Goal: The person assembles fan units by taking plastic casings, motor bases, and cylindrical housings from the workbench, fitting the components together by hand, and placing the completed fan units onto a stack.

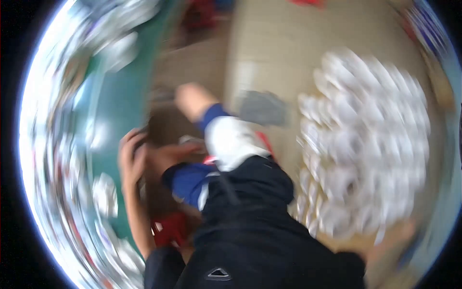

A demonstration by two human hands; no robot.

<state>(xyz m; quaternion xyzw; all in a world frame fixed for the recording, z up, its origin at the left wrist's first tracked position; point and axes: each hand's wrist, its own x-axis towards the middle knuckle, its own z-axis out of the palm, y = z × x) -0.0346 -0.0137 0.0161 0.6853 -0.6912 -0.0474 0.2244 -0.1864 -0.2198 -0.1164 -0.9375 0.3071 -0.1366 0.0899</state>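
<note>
My left hand point(132, 159) is at the edge of a green table point(120, 103), its fingers bent around that edge. Something dark shows beside the fingertips, too blurred to name. Far off to the lower right, my right hand point(402, 233) is smeared by motion, so its fingers do not show clearly. It is nearest to a large group of white, round, roll-like things point(346, 144), set close together in rows. Whether the right hand touches any of them cannot be made out.
White items point(105, 195) lie on the table at the left. A red thing point(168, 229) sits low beside the table, under my left arm. On the tiled floor point(269, 48) lies a grey patch point(262, 107). Cartons point(440, 86) stand at the far right.
</note>
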